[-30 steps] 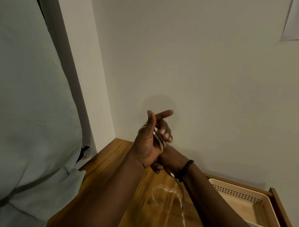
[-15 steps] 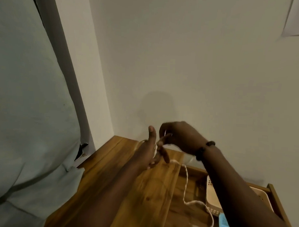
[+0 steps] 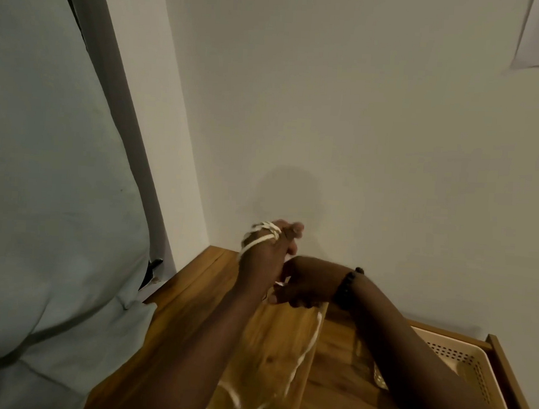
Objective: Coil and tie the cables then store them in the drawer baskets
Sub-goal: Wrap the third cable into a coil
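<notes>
A thin white cable (image 3: 310,345) is wound in a few loops around the fingers of my left hand (image 3: 267,256), which is raised above the wooden top with the fingers upright. My right hand (image 3: 304,286), with a dark bead bracelet at the wrist, sits just below and to the right of it and pinches the cable. From there the loose tail hangs down and trails in blurred curves over the wood. A beige perforated basket (image 3: 459,355) lies in the open drawer at the lower right, partly hidden by my right forearm.
The wooden cabinet top (image 3: 196,294) runs into the corner of a plain white wall (image 3: 358,131). A pale curtain or fabric (image 3: 46,194) fills the left side. The drawer's wooden rim (image 3: 502,363) stands at the far right.
My right hand has dropped from above the left hand's fingers to below them, drawing the cable around. More loops now lie on the left fingers, and the left hand has risen slightly.
</notes>
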